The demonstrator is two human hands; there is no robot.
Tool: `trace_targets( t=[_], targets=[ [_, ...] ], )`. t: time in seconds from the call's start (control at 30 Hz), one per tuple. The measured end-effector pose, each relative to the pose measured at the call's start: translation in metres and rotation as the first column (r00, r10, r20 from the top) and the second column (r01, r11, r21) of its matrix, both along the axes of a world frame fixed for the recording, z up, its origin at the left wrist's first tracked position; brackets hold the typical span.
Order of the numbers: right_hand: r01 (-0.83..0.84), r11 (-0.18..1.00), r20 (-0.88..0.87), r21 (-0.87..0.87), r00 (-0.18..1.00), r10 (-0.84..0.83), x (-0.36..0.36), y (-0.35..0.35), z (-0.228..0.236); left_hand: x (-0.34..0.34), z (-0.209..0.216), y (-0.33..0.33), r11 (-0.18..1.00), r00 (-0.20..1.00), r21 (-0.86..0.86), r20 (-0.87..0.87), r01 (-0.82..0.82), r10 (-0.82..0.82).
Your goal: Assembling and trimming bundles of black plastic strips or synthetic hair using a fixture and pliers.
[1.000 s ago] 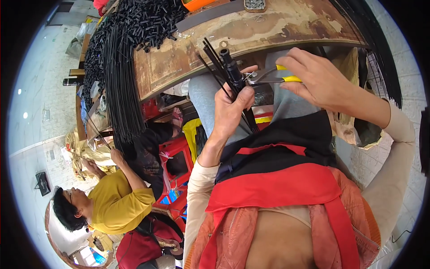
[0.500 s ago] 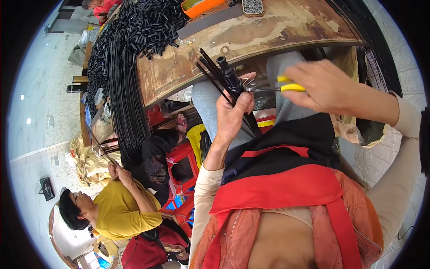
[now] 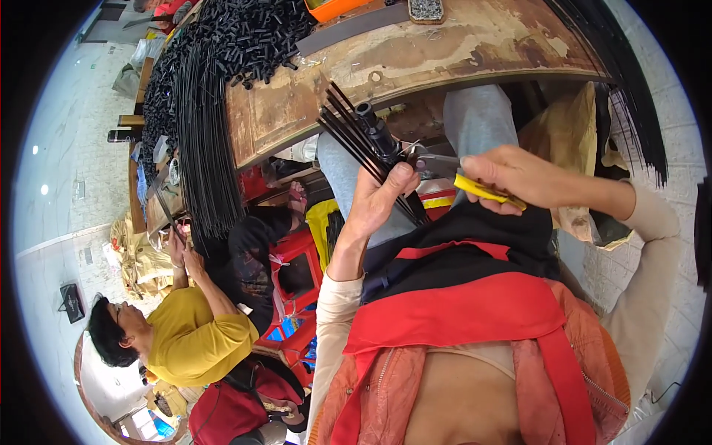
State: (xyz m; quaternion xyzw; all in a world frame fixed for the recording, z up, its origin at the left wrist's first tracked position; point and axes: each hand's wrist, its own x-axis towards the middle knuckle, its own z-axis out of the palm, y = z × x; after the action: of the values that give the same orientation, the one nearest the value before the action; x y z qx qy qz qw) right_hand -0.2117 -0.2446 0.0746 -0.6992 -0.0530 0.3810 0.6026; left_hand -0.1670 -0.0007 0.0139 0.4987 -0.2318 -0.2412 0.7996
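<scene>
My left hand [image 3: 373,199] is closed around a bundle of thin black rods [image 3: 348,141] and a black tubular fitting [image 3: 377,135], held tilted over my lap below the table edge. The thumb presses on the fitting's side. My right hand [image 3: 519,174] grips yellow-handled pliers [image 3: 486,191]. The jaws of the pliers meet a thin silvery wire end [image 3: 415,143] beside the fitting, right by my left thumb. Whether the jaws are clamped on the wire is too small to tell.
A worn wooden table [image 3: 430,55] carries a heap of short black tubes [image 3: 259,33], a grey flat bar [image 3: 352,35], an orange tray [image 3: 337,9] and a small box of metal bits [image 3: 426,10]. Long black rods [image 3: 200,141] hang off its left. A co-worker in yellow [image 3: 196,334] sits at left.
My right hand has moved lower and turned, tilting the pliers' handles downward. My left hand keeps its hold on the rods and fitting. The co-worker's hands have risen slightly.
</scene>
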Motion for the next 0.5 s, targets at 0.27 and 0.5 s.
trace_targets(
  t=[0.27,0.5],
  targets=[
    [-0.208,0.921,-0.12,-0.328,0.977,0.178,0.034,-0.014,0.079,-0.004,0.007,-0.015,0.984,0.996,0.161,0.049,-0.082,0.075],
    [-0.19,0.927,-0.023,-0.324,0.981,0.194,0.026,0.0,0.041,-0.007,0.004,-0.016,0.96,0.97,0.138,0.02,-0.244,0.243]
  ],
)
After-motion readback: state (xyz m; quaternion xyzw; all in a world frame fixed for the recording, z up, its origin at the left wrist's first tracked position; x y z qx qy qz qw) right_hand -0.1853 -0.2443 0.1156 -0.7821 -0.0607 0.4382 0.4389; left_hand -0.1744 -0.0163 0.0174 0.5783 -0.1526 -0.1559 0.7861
